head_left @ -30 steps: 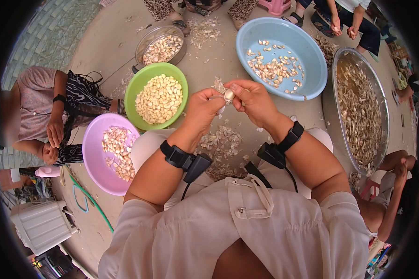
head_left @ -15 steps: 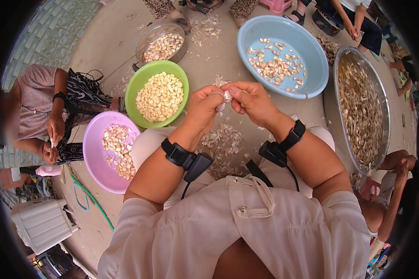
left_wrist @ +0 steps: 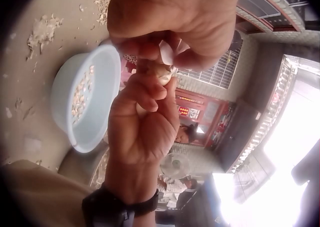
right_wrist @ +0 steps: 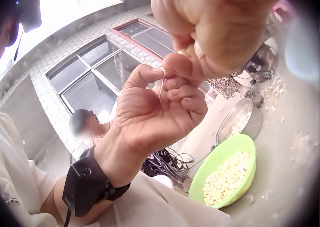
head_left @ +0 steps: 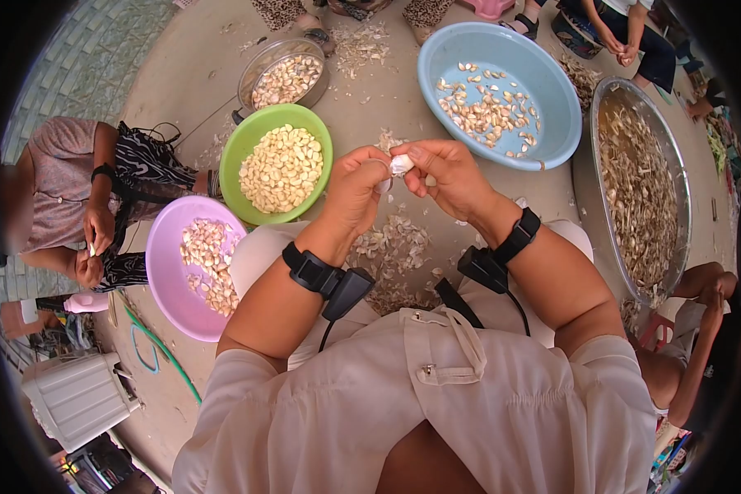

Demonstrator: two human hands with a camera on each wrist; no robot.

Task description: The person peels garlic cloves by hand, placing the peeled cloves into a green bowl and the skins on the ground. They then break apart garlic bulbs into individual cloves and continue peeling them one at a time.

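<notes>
Step, as we judge it: skinning garlic clove (head_left: 401, 165), pinched between fingertips of both hands. Left hand (head_left: 356, 191), right hand (head_left: 454, 179): fingers curled, thumbs closed on clove, no gap. Second pale piece (head_left: 430, 179) tucked in right fingers. Clove smooth, plump; skin papery, whitish. Next move calls for light thumb pull, firm opposing pinch. Brittle skin flakes (head_left: 393, 245) below fingers; green basin (head_left: 230, 171), ivory peeled cloves, left of fingers.

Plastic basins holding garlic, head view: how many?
3: round lime-green basin, front left; round lilac basin beside it, closer in; round pale-blue basin beyond the right hand. Others may be hidden.
</notes>
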